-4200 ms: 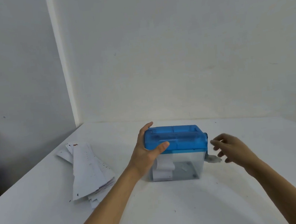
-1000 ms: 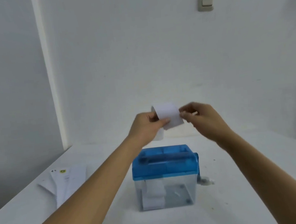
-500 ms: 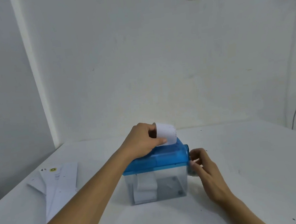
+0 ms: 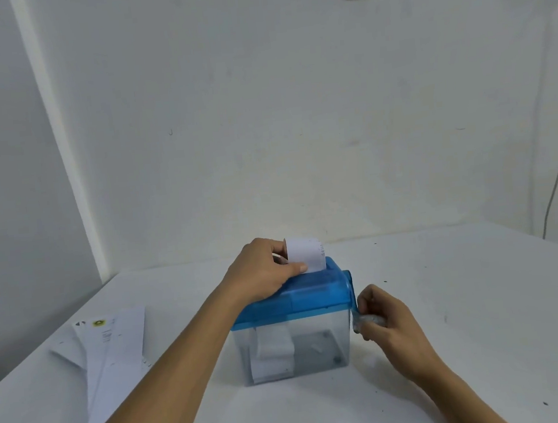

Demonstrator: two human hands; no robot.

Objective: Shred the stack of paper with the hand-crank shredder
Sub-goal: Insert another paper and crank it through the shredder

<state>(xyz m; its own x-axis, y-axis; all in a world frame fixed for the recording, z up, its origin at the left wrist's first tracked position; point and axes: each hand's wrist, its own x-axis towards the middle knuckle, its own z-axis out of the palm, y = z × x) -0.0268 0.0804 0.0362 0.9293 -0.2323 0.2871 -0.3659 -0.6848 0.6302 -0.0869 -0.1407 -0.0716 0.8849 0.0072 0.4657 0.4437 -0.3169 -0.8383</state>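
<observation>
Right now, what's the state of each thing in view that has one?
paper slip: upright at shredder top, pinched by left hand
right hand: grips crank knob
crank: arm points down
bin: clear, holds paper pieces
paper stack: flat on table, untouched

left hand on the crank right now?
No, the left hand pinches a paper slip standing in the top of the shredder; the right hand holds the crank.
</observation>
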